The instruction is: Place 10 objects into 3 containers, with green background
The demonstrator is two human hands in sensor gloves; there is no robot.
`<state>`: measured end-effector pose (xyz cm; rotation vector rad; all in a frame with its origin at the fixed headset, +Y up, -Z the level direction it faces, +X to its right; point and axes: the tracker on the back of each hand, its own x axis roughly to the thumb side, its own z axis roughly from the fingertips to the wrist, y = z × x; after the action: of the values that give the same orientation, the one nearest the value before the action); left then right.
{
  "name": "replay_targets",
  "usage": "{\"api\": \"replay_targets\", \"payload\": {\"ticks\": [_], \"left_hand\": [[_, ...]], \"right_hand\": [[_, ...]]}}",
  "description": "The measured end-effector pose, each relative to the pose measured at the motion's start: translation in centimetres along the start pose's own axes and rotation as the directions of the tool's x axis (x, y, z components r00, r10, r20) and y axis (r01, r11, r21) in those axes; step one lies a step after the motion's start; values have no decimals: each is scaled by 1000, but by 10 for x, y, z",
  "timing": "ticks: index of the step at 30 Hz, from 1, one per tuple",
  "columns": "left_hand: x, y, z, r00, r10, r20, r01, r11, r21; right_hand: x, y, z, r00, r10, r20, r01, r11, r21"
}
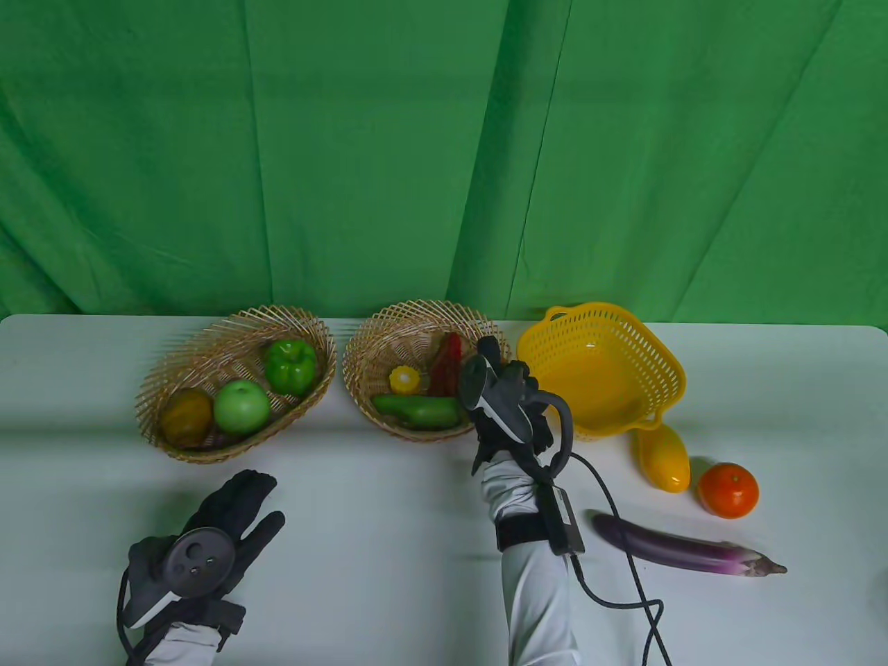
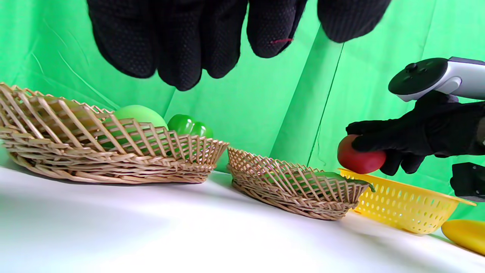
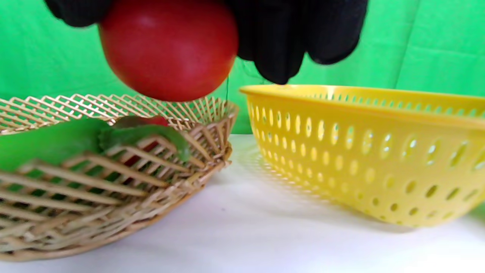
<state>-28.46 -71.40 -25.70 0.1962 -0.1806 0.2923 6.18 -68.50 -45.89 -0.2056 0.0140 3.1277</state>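
Note:
My right hand (image 1: 489, 357) grips a red tomato (image 3: 168, 49) from above and holds it in the air over the right rim of the middle wicker basket (image 1: 368, 347), close to the empty yellow plastic basket (image 1: 666, 361). The tomato also shows in the left wrist view (image 2: 358, 157); in the table view the hand and tracker hide it. My left hand (image 1: 239, 506) lies open and empty on the table at the front left. On the table to the right lie a yellow mango (image 1: 664, 458), an orange (image 1: 727, 490) and a purple eggplant (image 1: 683, 551).
The left wicker basket (image 1: 229, 322) holds a green pepper (image 1: 290, 365), a green apple (image 1: 241, 407) and a brown fruit (image 1: 187, 416). The middle basket holds a corn piece (image 1: 404, 379), a red chili (image 1: 447, 364) and a cucumber (image 1: 420, 409). A green curtain hangs behind.

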Motion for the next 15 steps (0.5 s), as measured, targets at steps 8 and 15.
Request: {"api": "replay_targets", "payload": {"ticks": [8,15], "left_hand": [[-2,-1,0,1000,-1,-14,0,1000,-9],[-3,-2,-1,1000,4,-14,-5,1000,-13]], "right_hand": [[-1,2,3,999,-24,33,24,1000,4],[-11,-8,23,994,-34,99,39,998,-47]]}}
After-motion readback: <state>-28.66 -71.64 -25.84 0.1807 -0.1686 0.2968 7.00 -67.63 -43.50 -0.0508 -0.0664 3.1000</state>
